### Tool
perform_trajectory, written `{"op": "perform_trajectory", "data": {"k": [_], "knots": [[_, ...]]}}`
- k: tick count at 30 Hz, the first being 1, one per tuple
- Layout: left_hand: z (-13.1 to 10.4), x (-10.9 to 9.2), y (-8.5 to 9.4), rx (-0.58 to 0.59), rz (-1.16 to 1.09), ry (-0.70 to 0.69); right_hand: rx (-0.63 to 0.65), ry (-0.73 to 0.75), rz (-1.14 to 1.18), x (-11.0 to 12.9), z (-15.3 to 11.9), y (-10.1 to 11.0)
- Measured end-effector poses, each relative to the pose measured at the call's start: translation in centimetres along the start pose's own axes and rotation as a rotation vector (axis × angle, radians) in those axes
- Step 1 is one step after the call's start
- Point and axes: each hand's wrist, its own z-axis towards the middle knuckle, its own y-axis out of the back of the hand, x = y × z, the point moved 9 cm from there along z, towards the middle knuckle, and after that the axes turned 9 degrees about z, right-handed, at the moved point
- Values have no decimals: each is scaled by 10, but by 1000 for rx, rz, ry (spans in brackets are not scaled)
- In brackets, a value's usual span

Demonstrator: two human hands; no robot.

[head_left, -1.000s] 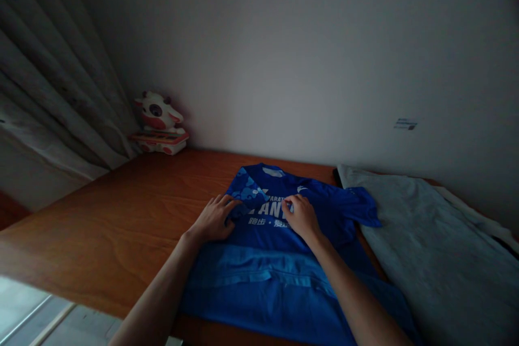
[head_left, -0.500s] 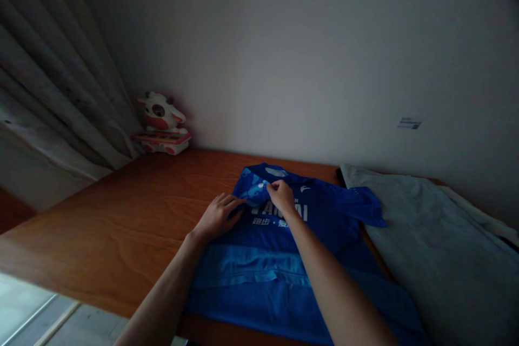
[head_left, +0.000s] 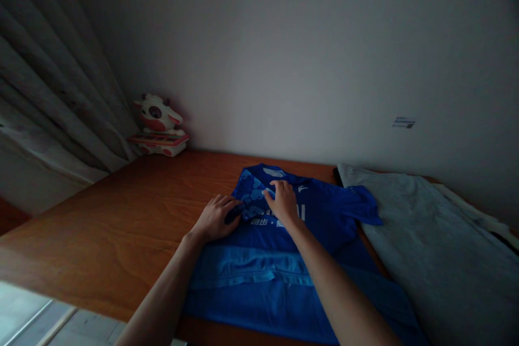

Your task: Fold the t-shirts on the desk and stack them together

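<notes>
A blue short-sleeved T-shirt [head_left: 324, 221] with white lettering lies on the wooden tabletop, its collar toward the wall. Its left sleeve, with a lighter blue pattern, is folded inward over the chest and covers part of the print. My left hand [head_left: 218, 218] rests at the shirt's left edge beside that sleeve, fingers apart. Over the chest, by the end of the folded sleeve, is my right hand [head_left: 284, 201], its thumb and fingers spread and nothing between them. The other sleeve stretches out to the right.
Grey folded cloth [head_left: 417, 232] lies right of the shirt, under its right sleeve end. A toy cow with a keyboard [head_left: 160, 127] stands in the back left corner by the curtain [head_left: 52, 81]. The wall [head_left: 284, 65] bounds the wooden tabletop [head_left: 133, 216] behind.
My right hand has opened from its pinch on the sleeve's end and let it go. The patterned sleeve now lies flatter across the chest. My left hand has barely moved.
</notes>
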Motion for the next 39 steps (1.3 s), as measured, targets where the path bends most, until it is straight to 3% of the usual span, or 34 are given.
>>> {"op": "perform_trajectory", "data": {"k": [2, 5, 8, 10, 14, 17, 21, 25, 28, 33, 36, 39], "knots": [[-2, 7, -6, 45, -17, 41, 87, 227, -33, 27, -15, -3], [-5, 21, -19, 131, -1, 120, 339, 483, -32, 51, -46, -19], [-7, 34, -23, 163, 71, 208, 518, 518, -60, 50, -66, -29], [-7, 39, -20, 154, 112, 257, 548, 474, -63, 46, -70, -28], [-2, 30, -10, 59, 84, 175, 490, 358, -57, 43, -70, -12], [0, 20, -13, 35, 14, 91, 439, 291, -103, 37, -74, 2], [-4, 22, -30, 112, 15, 126, 336, 214, -197, 16, -80, 20], [4, 21, -22, 15, 31, 167, 280, 160, -215, -6, -87, 24], [28, 9, -18, -39, 3, 158, 188, 175, -107, -10, -86, 32], [76, -7, -48, 89, 81, 297, -30, 185, 37, -13, -79, 64], [85, -5, -71, 198, 141, 424, -75, 156, 2, -21, -78, 74], [84, 3, -85, 264, 198, 463, -33, 117, -80, -29, -79, 68]]}}
